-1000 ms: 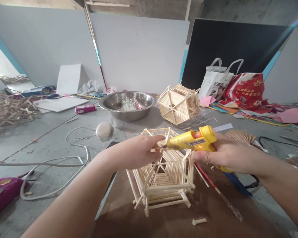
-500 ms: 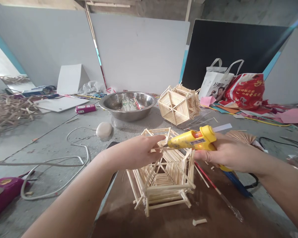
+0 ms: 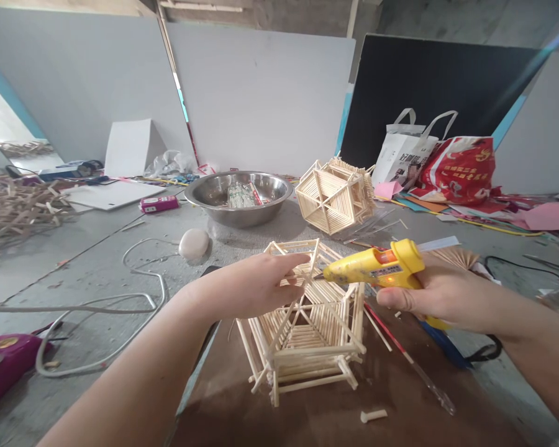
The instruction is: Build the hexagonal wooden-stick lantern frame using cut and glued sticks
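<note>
In front of me stands a polygonal frame of thin wooden sticks (image 3: 307,354), with spokes and rows of sticks inside it. My left hand (image 3: 256,279) reaches over its left side, pinching a short wooden stick (image 3: 292,282) against it; the fingertips are partly hidden. In my right hand (image 3: 451,292) is a yellow hot glue gun (image 3: 382,267), its light glowing orange and a clear glue stick (image 3: 440,243) jutting from the back. The nozzle points left, close to the frame's upper joint and my left fingers; I cannot tell whether it touches.
A second stick structure (image 3: 326,202) sits behind, beside a steel basin (image 3: 237,216) with packets. A brown board (image 3: 233,403) lies beneath the frame. Left are a white cable (image 3: 156,304), a purple tool (image 3: 13,366) and piled sticks (image 3: 18,208). Bags (image 3: 466,171) stand back right.
My right hand has drawn the glue gun a little to the right, its nozzle moving away from my left fingers. My left hand and the stick frame have barely moved.
</note>
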Motion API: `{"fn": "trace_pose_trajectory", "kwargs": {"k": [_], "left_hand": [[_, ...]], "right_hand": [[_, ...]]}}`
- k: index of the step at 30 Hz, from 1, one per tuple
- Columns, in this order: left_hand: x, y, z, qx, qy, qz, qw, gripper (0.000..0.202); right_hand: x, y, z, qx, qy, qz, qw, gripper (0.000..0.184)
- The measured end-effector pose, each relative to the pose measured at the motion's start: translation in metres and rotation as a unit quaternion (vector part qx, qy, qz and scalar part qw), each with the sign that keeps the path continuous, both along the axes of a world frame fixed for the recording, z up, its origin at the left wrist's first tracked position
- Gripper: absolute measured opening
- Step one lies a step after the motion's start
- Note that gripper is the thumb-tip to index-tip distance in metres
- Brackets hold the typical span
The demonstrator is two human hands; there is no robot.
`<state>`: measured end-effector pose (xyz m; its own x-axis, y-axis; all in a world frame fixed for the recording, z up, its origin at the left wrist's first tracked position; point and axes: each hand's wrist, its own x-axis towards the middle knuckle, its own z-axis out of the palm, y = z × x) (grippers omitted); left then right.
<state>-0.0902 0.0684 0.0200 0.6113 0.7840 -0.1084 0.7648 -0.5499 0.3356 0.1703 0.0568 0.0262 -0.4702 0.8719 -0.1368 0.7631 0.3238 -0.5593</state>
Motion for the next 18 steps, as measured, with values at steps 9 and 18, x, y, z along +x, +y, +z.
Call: {"fn": "trace_pose_trajectory", "kwargs": {"k": [9, 18], "left_hand": [[0.0041, -0.0021, 0.0029, 0.002, -0.007, -0.003, 1.000, 0.040], [0.0037, -0.0019, 0.0030, -0.014, -0.005, 0.000, 1.000, 0.036]], "right_hand": [[-0.0021, 0.0006, 0.0008, -0.003, -0.005, 0.004, 1.000, 0.034], [-0.0063, -0.0031, 0.0025, 0.050, -0.025, 0.016, 0.998, 0.038]]}}
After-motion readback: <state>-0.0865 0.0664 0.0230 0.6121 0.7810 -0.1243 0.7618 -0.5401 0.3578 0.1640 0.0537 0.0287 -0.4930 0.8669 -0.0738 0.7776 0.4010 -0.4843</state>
